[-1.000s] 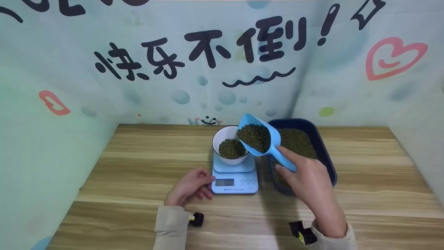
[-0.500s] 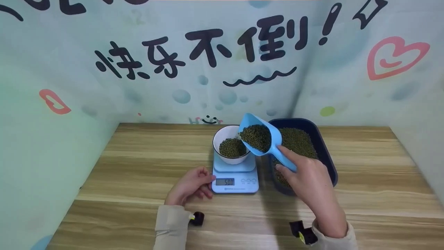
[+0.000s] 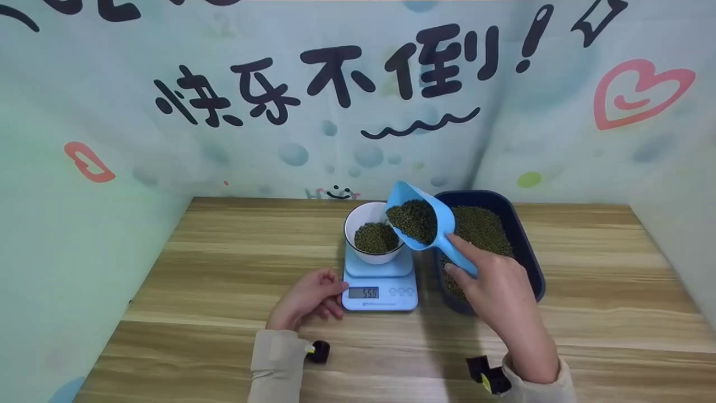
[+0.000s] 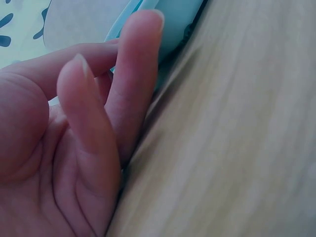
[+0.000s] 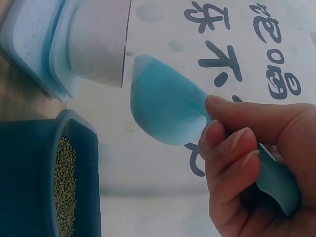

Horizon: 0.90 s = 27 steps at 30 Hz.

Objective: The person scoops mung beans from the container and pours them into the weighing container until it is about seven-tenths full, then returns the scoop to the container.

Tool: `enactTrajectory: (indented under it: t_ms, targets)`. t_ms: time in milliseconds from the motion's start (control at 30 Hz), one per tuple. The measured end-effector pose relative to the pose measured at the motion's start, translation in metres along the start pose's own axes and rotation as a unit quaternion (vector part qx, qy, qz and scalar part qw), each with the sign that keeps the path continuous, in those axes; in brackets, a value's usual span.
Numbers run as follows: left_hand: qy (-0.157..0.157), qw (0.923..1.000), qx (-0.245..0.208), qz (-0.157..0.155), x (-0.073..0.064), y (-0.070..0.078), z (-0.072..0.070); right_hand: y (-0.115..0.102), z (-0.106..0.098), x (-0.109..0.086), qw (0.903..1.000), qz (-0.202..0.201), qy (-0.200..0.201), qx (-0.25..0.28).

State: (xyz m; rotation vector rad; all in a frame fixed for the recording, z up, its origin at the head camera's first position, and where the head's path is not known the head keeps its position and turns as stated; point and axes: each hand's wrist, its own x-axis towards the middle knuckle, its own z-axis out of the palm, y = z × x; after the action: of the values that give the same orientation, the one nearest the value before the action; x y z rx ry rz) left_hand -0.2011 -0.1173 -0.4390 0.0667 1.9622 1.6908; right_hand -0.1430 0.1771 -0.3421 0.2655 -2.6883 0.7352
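My right hand [image 3: 495, 285] grips the handle of a blue scoop [image 3: 446, 221]. The scoop, loaded with small dark green beans [image 3: 415, 219], is tilted with its lip over the right rim of a white bowl [image 3: 363, 215]. More beans [image 3: 376, 239] lie in the bowl, which stands on a light blue kitchen scale [image 3: 386, 304]. The scale's display [image 3: 363, 293] shows a number beginning with 55; its last digit is hard to read. My left hand [image 3: 307, 296] lies on the table, fingers loosely bent, touching the scale's left edge. In the right wrist view, fingers and thumb close round the scoop's handle [image 5: 276, 180].
A dark blue bin [image 3: 528, 263] of the same beans stands right of the scale, partly beneath my right hand. The wooden table [image 3: 235, 240] ends at a printed backdrop [image 3: 251, 157] behind bowl and bin. Small black devices [image 3: 319, 352] sit at both cuffs.
The displayed number has risen from about 50.0 to one beginning with 55. Beans in the scoop have shifted slightly towards its lip. Both hands stay nearly where they were.
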Motion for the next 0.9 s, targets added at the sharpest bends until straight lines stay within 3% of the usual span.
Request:
enactTrajectory:
  t_ms: [433,700,900]
  targets:
    - [0.005,0.9999,0.010,-0.005,-0.001,0.001,0.000,-0.001,0.003,-0.001,0.9999,-0.015,-0.001,0.002]
    - [0.007,1.0000,0.001,-0.002,0.015,-0.018,-0.005,-0.004,0.009,-0.001,0.9995,-0.024,0.016,0.009]
    - [0.012,0.9999,0.003,-0.002,0.016,-0.022,-0.005,-0.006,0.015,0.000,0.9989,-0.034,0.026,0.021]
